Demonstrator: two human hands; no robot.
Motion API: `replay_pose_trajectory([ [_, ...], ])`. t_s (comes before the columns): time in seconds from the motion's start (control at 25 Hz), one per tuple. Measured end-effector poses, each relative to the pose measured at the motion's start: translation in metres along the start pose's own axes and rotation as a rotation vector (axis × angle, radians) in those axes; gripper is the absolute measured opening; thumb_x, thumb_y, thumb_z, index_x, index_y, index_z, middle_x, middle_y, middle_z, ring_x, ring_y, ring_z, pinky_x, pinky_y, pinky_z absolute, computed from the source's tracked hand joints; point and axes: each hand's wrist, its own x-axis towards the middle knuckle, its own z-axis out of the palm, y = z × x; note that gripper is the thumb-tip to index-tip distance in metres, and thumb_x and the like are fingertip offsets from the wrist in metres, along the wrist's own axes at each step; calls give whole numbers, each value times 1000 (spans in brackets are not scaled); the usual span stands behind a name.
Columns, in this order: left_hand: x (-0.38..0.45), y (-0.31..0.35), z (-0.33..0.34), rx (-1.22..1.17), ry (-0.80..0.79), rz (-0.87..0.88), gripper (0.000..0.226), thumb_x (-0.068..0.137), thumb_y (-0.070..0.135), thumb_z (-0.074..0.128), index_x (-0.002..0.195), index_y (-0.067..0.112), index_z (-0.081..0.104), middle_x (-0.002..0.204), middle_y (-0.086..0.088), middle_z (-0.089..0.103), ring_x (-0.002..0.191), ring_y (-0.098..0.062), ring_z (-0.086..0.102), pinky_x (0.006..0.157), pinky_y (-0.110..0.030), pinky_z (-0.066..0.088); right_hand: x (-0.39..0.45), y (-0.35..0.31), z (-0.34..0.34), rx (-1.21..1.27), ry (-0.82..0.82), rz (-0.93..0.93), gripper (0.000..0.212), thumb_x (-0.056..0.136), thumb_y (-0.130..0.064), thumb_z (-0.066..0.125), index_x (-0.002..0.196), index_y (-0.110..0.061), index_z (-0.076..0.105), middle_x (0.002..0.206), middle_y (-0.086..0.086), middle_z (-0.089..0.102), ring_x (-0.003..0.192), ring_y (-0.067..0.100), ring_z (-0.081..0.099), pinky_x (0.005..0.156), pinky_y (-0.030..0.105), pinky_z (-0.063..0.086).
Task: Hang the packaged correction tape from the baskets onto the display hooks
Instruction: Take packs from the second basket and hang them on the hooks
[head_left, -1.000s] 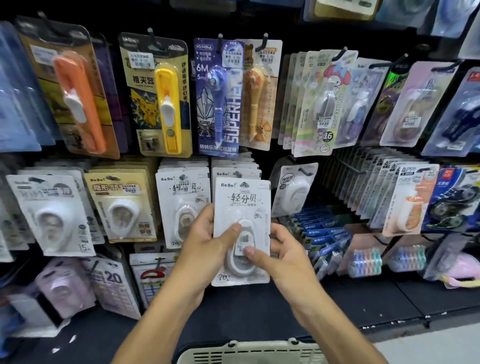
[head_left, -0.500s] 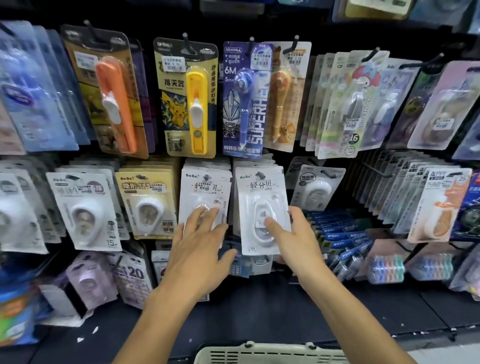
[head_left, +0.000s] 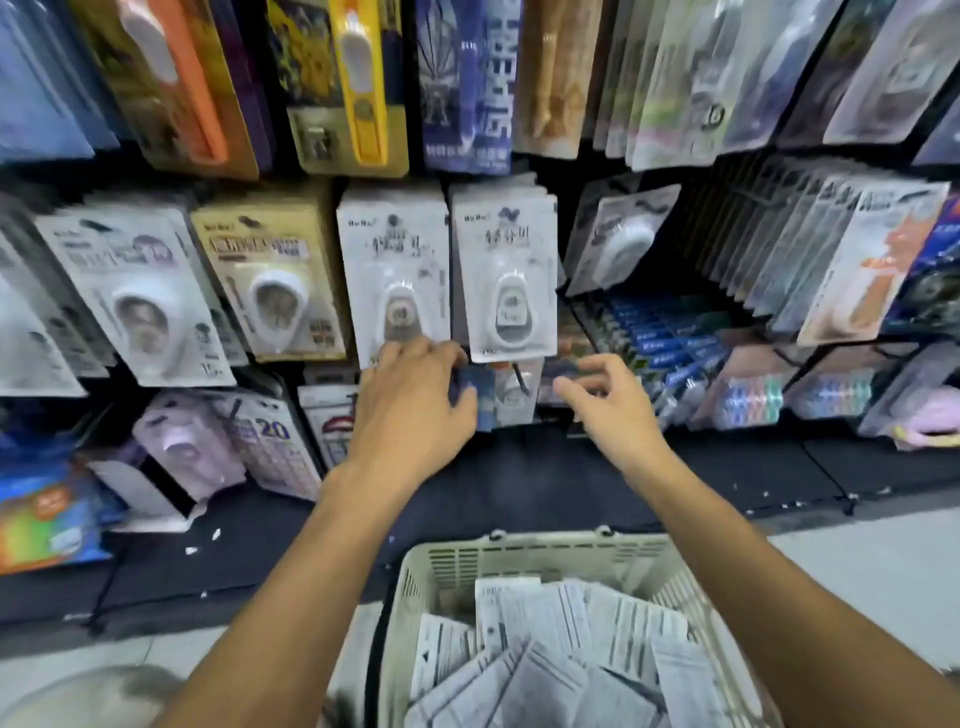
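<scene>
White card with a clear plastic blister over a rounded dispenser: this is the correction tape pack (head_left: 506, 273) that hangs on its hook in the middle row of the display, in front of a thick stack of the same packs, just beside a similar pack (head_left: 397, 275) on the neighbouring hook. Both hands are below these packs and hold nothing. The left hand (head_left: 410, 400) has relaxed fingers that reach the lower edge of the left pack, and the right hand (head_left: 605, 400) is loosely curled in the air, near the small items on the lower row. More packs (head_left: 550, 644) lie loose and overlapping, printed backs up, in the beige slotted plastic basket (head_left: 519, 553) at the bottom edge of the view. The cards are thin and glossy, so I think they slide easily on each other. One risk is that a hand brushes the front pack from below and lifts it off the hook. Another is that the full hook holds no more, and the next card bends or tears at its hole.
</scene>
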Motion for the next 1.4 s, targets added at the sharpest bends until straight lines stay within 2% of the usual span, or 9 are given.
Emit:
replay_pose_trajectory([
  [0.16, -33, 2, 78, -20, -641, 70, 32, 93, 35, 67, 123, 23, 65, 119, -3, 70, 107, -28, 64, 88, -35, 51, -59, 117, -11, -244, -123, 236, 11, 90, -11, 63, 81, -17, 66, 90, 12, 73, 73, 26, 65, 72, 36, 55],
  [0.28, -86, -23, 146, 257, -1157, 158, 39, 95, 35, 67, 131, 23, 61, 135, -3, 62, 118, -26, 60, 100, -37, 50, -102, 193, -20, -826, -523, 237, 18, 90, -16, 63, 106, -14, 71, 112, 10, 72, 105, 27, 66, 88, 30, 48],
  [0.36, -118, -46, 180, 353, -1299, 93, 40, 96, 32, 65, 133, 19, 59, 138, -7, 59, 120, -28, 59, 99, -37, 51, -124, 225, -20, -1040, -642, 168, 29, 92, -20, 58, 120, -17, 66, 125, 8, 68, 115, 28, 63, 89, 32, 49],
  [0.6, -182, -57, 245, -46, -1097, -528, 107, 80, 62, 76, 161, 16, 24, 166, -7, 33, 148, -28, 39, 117, -39, 37, -151, 247, 27, -1089, -820, -31, 35, 92, -15, 53, 127, -17, 58, 126, 6, 65, 117, 28, 60, 92, 35, 48],
  [0.8, -189, -60, 271, -328, -1084, -700, 107, 54, 72, 86, 143, 21, 54, 145, 0, 59, 125, -25, 61, 100, -32, 49, -142, 245, 43, -803, -983, 131, 36, 88, -9, 59, 123, -16, 60, 126, 6, 66, 117, 27, 59, 95, 35, 50],
  [0.96, -191, -54, 282, -409, -1059, -734, 71, 69, 41, 93, 130, 22, 62, 133, -2, 68, 113, -22, 66, 97, -38, 55, -149, 240, 58, -507, -1027, 233, 51, 89, 2, 58, 133, -23, 58, 131, 5, 63, 117, 22, 57, 97, 30, 46],
  [1.16, -151, -66, 252, -789, -1091, -906, 56, 77, 56, 79, 123, 27, 65, 127, 4, 67, 118, -19, 62, 101, -39, 49, -142, 241, 38, -886, -844, -254, 111, 83, -22, 75, 159, -38, -5, 170, -7, -1, 152, 15, 6, 123, 42, 9],
  [1.28, -136, -52, 237, -1044, -1097, -918, 39, 90, 42, 69, 114, 11, 71, 110, -11, 74, 89, -26, 70, 70, -34, 52, -143, 219, 44, -481, -664, -139, 93, 70, -50, 84, 146, -35, 33, 156, -6, 39, 145, 10, 33, 121, 39, 27],
  [1.4, -134, -40, 225, -1192, -1012, -988, 52, 104, 50, 47, 117, 3, 66, 95, -20, 73, 64, -26, 73, 46, -25, 54, -132, 198, 37, 20, -588, 215, 83, 60, -42, 93, 131, -34, 52, 121, -16, 67, 107, -3, 64, 85, 21, 52],
])
